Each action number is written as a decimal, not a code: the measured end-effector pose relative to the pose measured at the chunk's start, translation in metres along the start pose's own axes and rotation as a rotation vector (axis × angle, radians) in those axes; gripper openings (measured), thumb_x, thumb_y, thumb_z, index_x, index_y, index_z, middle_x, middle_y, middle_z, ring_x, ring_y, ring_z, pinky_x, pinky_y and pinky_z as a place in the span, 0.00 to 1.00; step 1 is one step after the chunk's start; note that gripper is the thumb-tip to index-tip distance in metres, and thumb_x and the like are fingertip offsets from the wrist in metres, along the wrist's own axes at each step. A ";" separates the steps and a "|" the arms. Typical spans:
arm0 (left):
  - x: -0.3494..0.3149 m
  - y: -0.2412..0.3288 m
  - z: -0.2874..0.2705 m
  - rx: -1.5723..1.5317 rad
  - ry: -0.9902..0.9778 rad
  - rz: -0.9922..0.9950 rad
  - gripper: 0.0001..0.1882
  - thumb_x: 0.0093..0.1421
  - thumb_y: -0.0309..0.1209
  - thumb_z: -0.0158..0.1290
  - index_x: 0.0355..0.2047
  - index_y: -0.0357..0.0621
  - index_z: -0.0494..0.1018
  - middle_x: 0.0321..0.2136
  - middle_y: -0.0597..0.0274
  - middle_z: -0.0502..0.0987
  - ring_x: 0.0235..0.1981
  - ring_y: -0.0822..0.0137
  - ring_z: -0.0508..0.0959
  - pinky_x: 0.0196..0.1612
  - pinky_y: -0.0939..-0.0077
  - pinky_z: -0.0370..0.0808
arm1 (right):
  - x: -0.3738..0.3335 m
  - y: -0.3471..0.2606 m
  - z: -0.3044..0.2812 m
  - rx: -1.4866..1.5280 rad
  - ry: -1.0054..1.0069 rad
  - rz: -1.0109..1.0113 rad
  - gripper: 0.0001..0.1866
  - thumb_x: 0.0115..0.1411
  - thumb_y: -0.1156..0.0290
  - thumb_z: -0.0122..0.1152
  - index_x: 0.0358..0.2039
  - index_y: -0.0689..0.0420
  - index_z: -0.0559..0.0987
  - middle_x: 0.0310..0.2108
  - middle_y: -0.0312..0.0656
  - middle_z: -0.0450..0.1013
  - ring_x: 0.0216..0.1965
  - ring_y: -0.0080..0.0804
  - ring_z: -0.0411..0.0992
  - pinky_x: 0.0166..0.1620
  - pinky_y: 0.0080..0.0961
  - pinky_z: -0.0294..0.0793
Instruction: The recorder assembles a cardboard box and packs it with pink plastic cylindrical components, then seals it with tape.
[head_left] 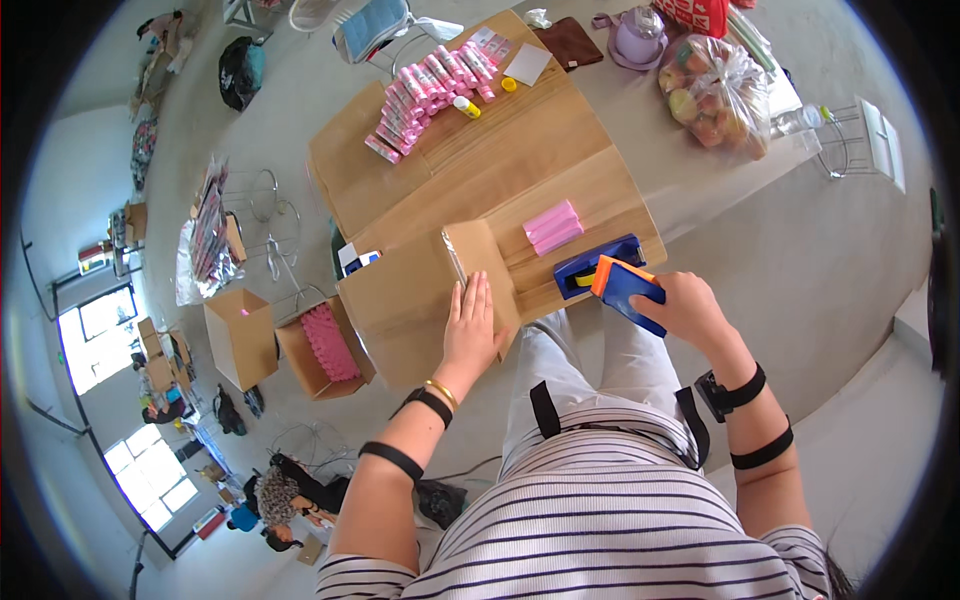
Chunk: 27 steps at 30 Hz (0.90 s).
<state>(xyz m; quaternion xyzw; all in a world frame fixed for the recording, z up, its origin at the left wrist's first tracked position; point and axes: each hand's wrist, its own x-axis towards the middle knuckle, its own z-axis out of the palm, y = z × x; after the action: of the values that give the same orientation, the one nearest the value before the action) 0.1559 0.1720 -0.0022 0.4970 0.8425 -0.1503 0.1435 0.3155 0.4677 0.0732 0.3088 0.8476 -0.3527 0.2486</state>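
On the cardboard box [395, 315], the left hand [472, 338] lies open and flat; the right hand [690, 308] grips 1 blue-and-orange handheld tool [624, 293].

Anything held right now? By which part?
Right hand holds a blue-and-orange block-shaped tool by the right end of its blue body. Left hand lies flat on the brown cardboard carton, no visible grip.

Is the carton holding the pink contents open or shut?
Open: pink contents show inside the carton, with nothing closed over them.
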 end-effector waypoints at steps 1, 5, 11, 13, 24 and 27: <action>0.001 0.000 0.000 0.119 -0.168 0.104 0.44 0.60 0.55 0.47 0.64 0.31 0.53 0.67 0.45 0.51 0.69 0.52 0.46 0.70 0.52 0.37 | -0.001 0.003 0.002 0.010 0.010 0.012 0.23 0.51 0.50 0.61 0.24 0.61 0.80 0.21 0.51 0.75 0.25 0.49 0.75 0.33 0.39 0.74; 0.035 0.032 0.009 0.467 -0.489 0.129 0.42 0.62 0.56 0.43 0.62 0.28 0.57 0.66 0.45 0.54 0.69 0.53 0.49 0.70 0.55 0.39 | -0.002 0.003 0.001 0.043 -0.028 0.031 0.23 0.51 0.50 0.61 0.24 0.62 0.80 0.20 0.52 0.74 0.25 0.49 0.74 0.33 0.38 0.74; -0.002 0.039 0.011 -0.086 -0.326 0.258 0.40 0.64 0.54 0.42 0.63 0.31 0.54 0.65 0.45 0.55 0.68 0.51 0.52 0.69 0.53 0.44 | -0.012 0.003 0.003 0.131 0.039 -0.019 0.24 0.50 0.51 0.62 0.24 0.65 0.79 0.21 0.54 0.74 0.25 0.52 0.73 0.33 0.40 0.73; -0.014 0.022 -0.014 -0.481 0.123 0.067 0.36 0.65 0.47 0.42 0.64 0.31 0.52 0.66 0.44 0.52 0.68 0.48 0.50 0.68 0.50 0.44 | -0.010 0.006 0.002 0.102 0.080 0.006 0.24 0.50 0.52 0.62 0.24 0.66 0.79 0.21 0.55 0.73 0.25 0.53 0.73 0.33 0.40 0.73; -0.036 -0.051 0.047 -0.459 0.333 -0.613 0.41 0.67 0.48 0.40 0.67 0.32 0.38 0.67 0.34 0.37 0.69 0.39 0.39 0.68 0.45 0.36 | 0.006 -0.072 0.016 0.062 -0.027 -0.082 0.21 0.51 0.56 0.64 0.27 0.66 0.79 0.20 0.56 0.73 0.24 0.51 0.74 0.31 0.38 0.72; -0.048 -0.071 0.056 -0.566 0.315 -0.554 0.39 0.67 0.47 0.40 0.68 0.34 0.39 0.68 0.38 0.38 0.69 0.41 0.40 0.68 0.45 0.37 | 0.007 -0.087 0.027 0.006 -0.007 -0.141 0.21 0.52 0.56 0.64 0.28 0.66 0.79 0.19 0.55 0.73 0.23 0.50 0.74 0.31 0.37 0.72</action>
<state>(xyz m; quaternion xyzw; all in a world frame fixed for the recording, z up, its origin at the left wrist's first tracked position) 0.1207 0.0793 -0.0264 0.2096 0.9639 0.1319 0.0980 0.2553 0.4009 0.0902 0.2477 0.8654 -0.3731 0.2249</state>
